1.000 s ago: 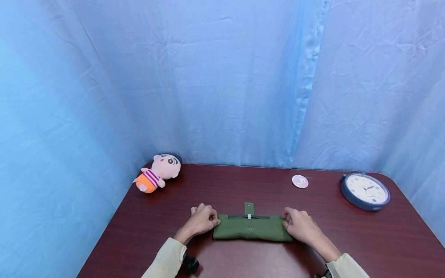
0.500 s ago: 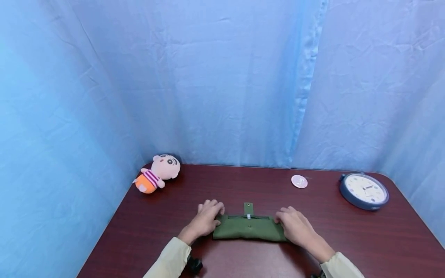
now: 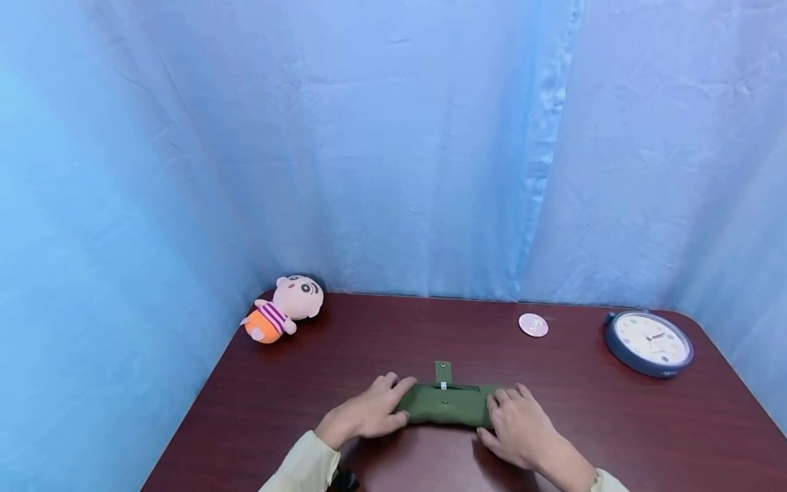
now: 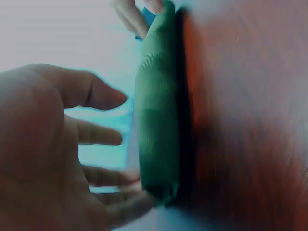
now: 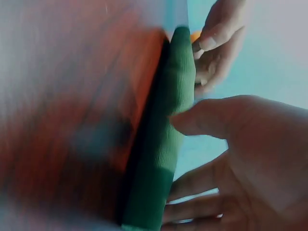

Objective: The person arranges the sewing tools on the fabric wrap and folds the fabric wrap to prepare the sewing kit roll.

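Observation:
A folded green fabric pouch lies flat near the front of the table, its short strap with a metal snap pointing away from me. My left hand lies at the pouch's left end with fingers spread, fingertips over the end. At the opposite end, my right hand rests its fingers on the top, thumb at the front edge. The left wrist view shows the pouch's rounded near side beside the extended left fingers. From the right wrist, the right thumb overlaps that same side.
A plush doll lies at the back left of the dark red table. Toward the back right are a small pale disc and a round blue-rimmed clock. Blue curtains hang behind the table.
Both hands have shifted inward over the pouch's ends, and their fingers have gone from pinching its ends to lying spread on it. The pouch has barely moved.

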A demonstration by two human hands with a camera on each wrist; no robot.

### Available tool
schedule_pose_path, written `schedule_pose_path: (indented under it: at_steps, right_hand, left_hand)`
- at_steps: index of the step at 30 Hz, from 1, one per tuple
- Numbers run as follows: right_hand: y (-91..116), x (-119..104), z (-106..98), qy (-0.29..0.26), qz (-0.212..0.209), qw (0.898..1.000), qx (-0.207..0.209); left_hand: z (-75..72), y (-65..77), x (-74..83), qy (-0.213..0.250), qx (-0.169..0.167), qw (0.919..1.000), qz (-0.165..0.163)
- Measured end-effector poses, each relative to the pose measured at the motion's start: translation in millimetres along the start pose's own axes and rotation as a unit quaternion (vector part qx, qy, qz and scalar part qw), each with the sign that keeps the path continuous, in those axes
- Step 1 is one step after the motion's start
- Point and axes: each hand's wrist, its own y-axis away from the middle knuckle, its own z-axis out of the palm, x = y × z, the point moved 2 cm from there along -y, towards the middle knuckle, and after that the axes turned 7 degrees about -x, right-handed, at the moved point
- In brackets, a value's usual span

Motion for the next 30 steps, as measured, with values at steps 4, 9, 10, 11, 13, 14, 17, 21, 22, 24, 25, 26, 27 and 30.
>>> schedule_pose_path:
  at_steps: [4,9,10,11,13,14,17,21,22,24,25,26,27,30]
  right_hand:
    - [9,-8,1,-0.028,0.011,0.998,-0.054]
    - [19,-10,6,-0.099,0.018,0.986,-0.13]
    - [21,-9,7,-0.107,0.017,0.984,-0.14]
    - [23,-9,9,-0.111,0.016,0.982,-0.15]
    - [26,-7,11,-0.103,0.008,0.982,-0.16]
    - [28,-6,11,-0.1,0.003,0.982,-0.162]
    - [29,-2,10,-0.111,-0.005,0.979,-0.174]
    - [27,3,4,-0.153,-0.005,0.969,-0.195]
    - [26,4,2,-0.157,-0.006,0.967,-0.201]
    - [24,6,-3,-0.165,-0.008,0.964,-0.21]
    - [22,8,-7,-0.166,-0.009,0.964,-0.21]
    - [19,9,-10,-0.17,-0.008,0.963,-0.208]
    - [16,11,-13,-0.17,-0.01,0.964,-0.205]
    - [5,16,-22,-0.167,-0.013,0.967,-0.191]
  left_hand:
    - [16.5,3.8,18.7,-0.036,-0.016,0.9983,-0.043]
    - [33.4,7.8,34.6,-0.129,0.003,0.9895,-0.066]
    - [35.4,9.0,36.0,-0.139,0.008,0.9878,-0.07]
    - [37.0,10.0,37.0,-0.148,0.013,0.9863,-0.072]
    - [38.5,11.6,38.0,-0.165,0.021,0.9832,-0.076]
    - [38.8,12.2,38.2,-0.174,0.025,0.9815,-0.076]
    - [38.6,12.0,37.8,-0.215,0.031,0.9741,-0.065]
    - [38.1,8.8,34.8,-0.227,0.037,0.9728,-0.024]
    - [38.2,7.8,33.4,-0.219,0.039,0.9749,-0.012]
    - [38.0,6.2,30.4,-0.202,0.041,0.9784,0.008]
    - [37.9,5.4,28.7,-0.195,0.042,0.9797,0.016]
    - [37.8,4.7,27.2,-0.191,0.043,0.9803,0.023]
    - [37.5,4.3,26.0,-0.188,0.043,0.9808,0.029]
    - [37.2,3.5,23.5,-0.19,0.042,0.9801,0.04]
